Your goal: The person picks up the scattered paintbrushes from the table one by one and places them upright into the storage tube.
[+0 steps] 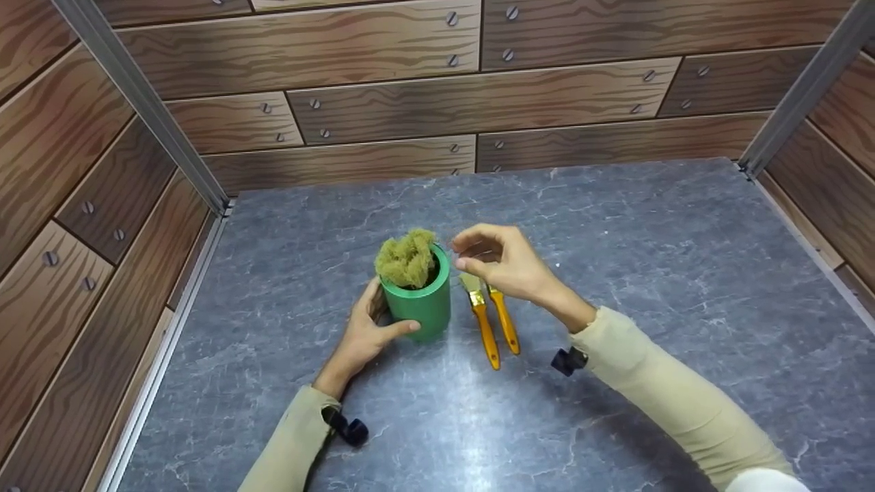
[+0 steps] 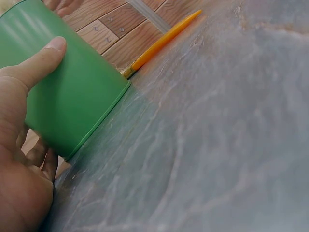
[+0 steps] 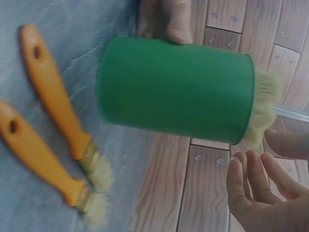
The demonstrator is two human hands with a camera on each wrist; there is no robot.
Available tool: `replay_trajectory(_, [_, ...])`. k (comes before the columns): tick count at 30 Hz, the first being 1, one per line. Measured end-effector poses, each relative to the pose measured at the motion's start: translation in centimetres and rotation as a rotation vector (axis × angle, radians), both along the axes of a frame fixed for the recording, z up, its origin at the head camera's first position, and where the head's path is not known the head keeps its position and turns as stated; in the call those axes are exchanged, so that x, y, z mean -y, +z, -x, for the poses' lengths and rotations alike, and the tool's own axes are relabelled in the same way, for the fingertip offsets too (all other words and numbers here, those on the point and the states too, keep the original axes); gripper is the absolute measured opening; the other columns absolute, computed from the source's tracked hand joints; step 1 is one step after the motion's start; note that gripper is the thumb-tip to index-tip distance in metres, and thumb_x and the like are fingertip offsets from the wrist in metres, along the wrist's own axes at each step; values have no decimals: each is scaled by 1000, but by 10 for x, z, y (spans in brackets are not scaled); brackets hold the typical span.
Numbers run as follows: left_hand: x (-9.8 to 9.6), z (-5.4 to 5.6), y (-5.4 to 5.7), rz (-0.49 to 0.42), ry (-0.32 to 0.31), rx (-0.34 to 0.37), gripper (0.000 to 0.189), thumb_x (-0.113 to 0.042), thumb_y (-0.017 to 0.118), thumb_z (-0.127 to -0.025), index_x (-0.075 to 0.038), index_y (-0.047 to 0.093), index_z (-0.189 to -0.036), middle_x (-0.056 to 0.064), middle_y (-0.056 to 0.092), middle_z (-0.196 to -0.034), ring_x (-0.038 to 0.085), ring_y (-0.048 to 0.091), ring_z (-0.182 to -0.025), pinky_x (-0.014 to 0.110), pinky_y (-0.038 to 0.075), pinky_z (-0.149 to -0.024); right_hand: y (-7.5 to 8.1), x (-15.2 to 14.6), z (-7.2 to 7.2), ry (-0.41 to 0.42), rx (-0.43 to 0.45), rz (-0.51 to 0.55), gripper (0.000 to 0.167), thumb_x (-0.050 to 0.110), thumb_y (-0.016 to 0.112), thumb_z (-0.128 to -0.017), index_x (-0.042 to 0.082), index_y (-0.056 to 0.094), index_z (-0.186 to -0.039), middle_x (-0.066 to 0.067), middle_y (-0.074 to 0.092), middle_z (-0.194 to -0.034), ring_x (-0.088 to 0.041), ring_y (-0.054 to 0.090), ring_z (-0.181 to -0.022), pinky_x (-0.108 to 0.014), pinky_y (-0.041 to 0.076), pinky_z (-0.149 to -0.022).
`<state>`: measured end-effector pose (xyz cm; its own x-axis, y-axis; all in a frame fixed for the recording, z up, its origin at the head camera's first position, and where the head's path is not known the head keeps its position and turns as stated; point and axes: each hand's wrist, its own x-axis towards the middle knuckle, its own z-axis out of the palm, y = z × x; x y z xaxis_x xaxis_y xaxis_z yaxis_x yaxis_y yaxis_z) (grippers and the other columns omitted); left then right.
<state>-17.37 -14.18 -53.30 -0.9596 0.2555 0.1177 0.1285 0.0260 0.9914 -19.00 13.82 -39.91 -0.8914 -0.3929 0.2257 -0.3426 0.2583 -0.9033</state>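
A green cylindrical cup [image 1: 420, 318] stands on the table, with fuzzy yellowish tufts [image 1: 405, 258] like brush bristles rising above its rim. My left hand [image 1: 362, 335] grips the cup's left side, thumb across the front and fingers behind. Just right of the rim hovers my right hand [image 1: 509, 263], fingers loosely curved and apart from the thumb; nothing is between them in the right wrist view. Below this hand lie two paintbrushes with orange handles, a nearer brush [image 1: 487, 335] and a second brush [image 1: 506, 321], bristles pointing away from me.
The grey marbled tabletop [image 1: 649, 239] spreads around the cup. Wood-patterned panels [image 1: 383, 109] wall off the back and both sides, with metal posts [image 1: 147, 102] at the corners. A small black wrist mount [image 1: 345, 427] hangs at the left sleeve, another mount [image 1: 569, 361] at the right.
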Motion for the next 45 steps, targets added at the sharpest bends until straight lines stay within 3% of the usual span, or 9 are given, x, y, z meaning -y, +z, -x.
replay_trajectory(16, [1, -1, -1, -32, -6, -11, 113, -12, 93, -85, -15, 21, -172, 9, 39, -171, 28, 38, -158, 47, 34, -130, -50, -29, -4, -99, 22, -207, 27, 1, 79, -94, -5, 74, -119, -20, 76, -113, -33, 75, -102, -49, 64, -96])
replay_trajectory(26, [0, 0, 1, -20, 4, -16, 114, -13, 95, -83, -14, 22, -172, 10, 39, -171, 30, 38, -158, 48, 34, -130, -77, -44, 0, -115, 13, -350, 25, 5, 87, -88, -6, 74, -105, -18, 77, -96, -24, 74, -82, -33, 66, -77])
replay_trajectory(30, [0, 0, 1, -20, 4, -24, 113, -12, 94, -83, -13, 23, -171, 9, 40, -171, 29, 39, -158, 48, 34, -130, -83, -48, 1, -112, 40, -409, 26, 5, 91, -82, -2, 72, -97, -13, 74, -89, -15, 69, -76, -25, 62, -70])
replay_trajectory(36, [0, 0, 1, -13, 5, -15, 113, -14, 95, -84, -14, 23, -171, 8, 40, -171, 27, 39, -158, 46, 35, -130, -85, -49, 2, -139, 124, -447, 27, 7, 94, -78, 3, 71, -92, -5, 73, -83, -13, 66, -74, -23, 57, -69])
replay_trajectory(45, [0, -1, 1, -25, -19, -24, 113, -13, 92, -86, -15, 19, -172, 9, 37, -172, 29, 36, -159, 48, 34, -131, -85, -53, 6, -152, 252, -414, 28, 8, 96, -76, 2, 74, -93, -6, 75, -86, -13, 69, -75, -23, 59, -70])
